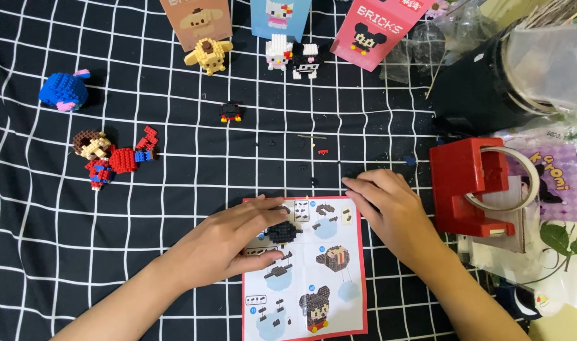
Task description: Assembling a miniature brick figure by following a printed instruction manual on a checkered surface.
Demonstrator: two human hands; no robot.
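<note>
- my left hand (228, 243) lies flat over the near left part of the instruction sheet (326, 278), fingers held close together and stretched toward the black brick assembly (282, 232); thumb and forefinger seem to bracket it, but i cannot tell whether they truly pinch it.
- that assembly sits on the sheet, near the middle of the cloth. it looks half built, so a sideways press from my fingers could split its layers.
- my right hand (389, 208) rests just right of the sheet, fingers pressed together and curled down onto the black checked cloth (61, 252). whether anything sits under the fingertips is hidden.
- loose tiny pieces (313, 146) lie scattered on the cloth farther out. the black ones nearly vanish against the dark fabric, so i could brush them away with a wrist and not notice.
- the cloth is wrinkled; dragging either hand could pull a fold and roll the small bits toward the red tape dispenser (468, 183) on the right.
- the sheet is thin paper held only by my left palm. lifting that hand quickly could slide the sheet and tip the assembly off.
- the small black and red part (230, 112) stands far beyond the sheet, alone, easy to knock if i reach for the finished brick figures (291, 55) at the far edge.
</note>
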